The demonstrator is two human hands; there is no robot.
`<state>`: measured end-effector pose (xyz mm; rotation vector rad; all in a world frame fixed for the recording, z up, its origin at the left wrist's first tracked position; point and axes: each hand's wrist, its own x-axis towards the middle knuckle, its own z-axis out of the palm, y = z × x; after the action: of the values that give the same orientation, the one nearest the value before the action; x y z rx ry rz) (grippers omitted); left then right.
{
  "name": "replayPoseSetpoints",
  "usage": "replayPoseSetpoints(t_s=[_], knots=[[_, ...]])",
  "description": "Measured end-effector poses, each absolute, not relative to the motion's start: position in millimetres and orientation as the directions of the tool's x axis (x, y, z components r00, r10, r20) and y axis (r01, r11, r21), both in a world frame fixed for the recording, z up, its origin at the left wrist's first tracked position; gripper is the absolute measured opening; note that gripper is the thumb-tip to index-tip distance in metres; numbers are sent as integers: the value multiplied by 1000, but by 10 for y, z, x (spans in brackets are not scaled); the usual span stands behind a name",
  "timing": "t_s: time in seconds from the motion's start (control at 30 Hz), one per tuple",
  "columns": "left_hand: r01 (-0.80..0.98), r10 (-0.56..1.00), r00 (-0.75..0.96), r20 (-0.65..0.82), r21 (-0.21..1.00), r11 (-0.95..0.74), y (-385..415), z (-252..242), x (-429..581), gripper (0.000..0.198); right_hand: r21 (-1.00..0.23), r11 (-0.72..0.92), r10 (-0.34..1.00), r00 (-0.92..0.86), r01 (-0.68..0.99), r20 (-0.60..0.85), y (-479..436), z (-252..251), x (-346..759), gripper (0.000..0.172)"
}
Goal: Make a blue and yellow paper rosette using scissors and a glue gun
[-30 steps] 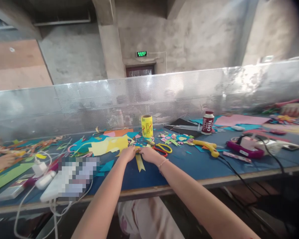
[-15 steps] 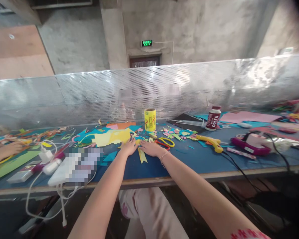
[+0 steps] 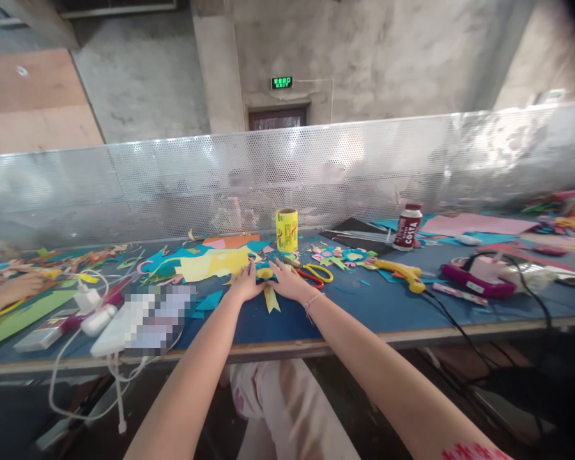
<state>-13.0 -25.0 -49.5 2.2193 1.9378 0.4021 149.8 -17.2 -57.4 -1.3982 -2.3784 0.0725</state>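
Observation:
My left hand (image 3: 246, 283) and my right hand (image 3: 288, 281) lie flat on the blue table (image 3: 378, 310), fingers stretched out and pointing away from me. Between them lies a yellow paper ribbon shape (image 3: 269, 295) with a round top and two tails. Both hands press on its edges. A yellow paper sheet (image 3: 214, 263) lies just beyond my left hand. Red and yellow scissors (image 3: 316, 275) rest right of my right hand.
A yellow tape roll (image 3: 286, 230), paper flowers (image 3: 340, 255), a yellow glue gun (image 3: 400, 273) with its black cord, a red bottle (image 3: 407, 227) and a pink device (image 3: 479, 280) sit further off. Chargers (image 3: 89, 300) and cables lie left. Another person's hand (image 3: 14, 287) works at far left. A perforated metal screen (image 3: 287, 179) backs the table.
Both hands went from pinching the yellow ribbon shape with curled fingers to lying flat with fingers spread beside it. The view shifted slightly.

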Motion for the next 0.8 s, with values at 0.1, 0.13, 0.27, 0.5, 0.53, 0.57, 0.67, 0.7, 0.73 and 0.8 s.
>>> replayPoseSetpoints(t_s=[0.1, 0.13, 0.27, 0.5, 0.53, 0.57, 0.67, 0.7, 0.73, 0.8], knots=[[941, 989, 92, 112, 316, -124, -237, -506, -137, 84, -285, 592, 786, -461, 754, 411, -83, -634, 1488, 55], [943, 989, 82, 120, 311, -116, -234, -505, -140, 82, -292, 617, 764, -469, 731, 442, -52, -656, 1488, 55], [943, 989, 25, 144, 325, -71, -216, -487, -153, 68, -336, 643, 743, -452, 688, 493, 22, -706, 1500, 48], [921, 984, 91, 156, 364, -142, -169, -499, -153, 58, -346, 661, 737, -490, 666, 465, 7, -638, 1472, 30], [913, 982, 92, 164, 380, -149, -154, -506, -153, 57, -361, 655, 744, -480, 664, 465, 3, -620, 1466, 27], [903, 980, 90, 178, 400, -156, -136, -512, -155, 56, -385, 637, 759, -457, 668, 464, -1, -601, 1460, 24], [852, 972, 73, 224, 493, -177, -75, -515, -168, 46, -463, 559, 817, -361, 688, 449, -7, -540, 1455, 19], [824, 970, 59, 237, 536, -182, -57, -510, -175, 42, -481, 538, 830, -334, 692, 447, -8, -519, 1456, 18], [789, 966, 40, 254, 585, -187, -43, -503, -182, 38, -493, 526, 836, -314, 693, 450, -10, -499, 1460, 18], [675, 956, -14, 293, 708, -207, -29, -484, -192, 33, -512, 513, 840, -282, 689, 464, -16, -463, 1470, 17]])
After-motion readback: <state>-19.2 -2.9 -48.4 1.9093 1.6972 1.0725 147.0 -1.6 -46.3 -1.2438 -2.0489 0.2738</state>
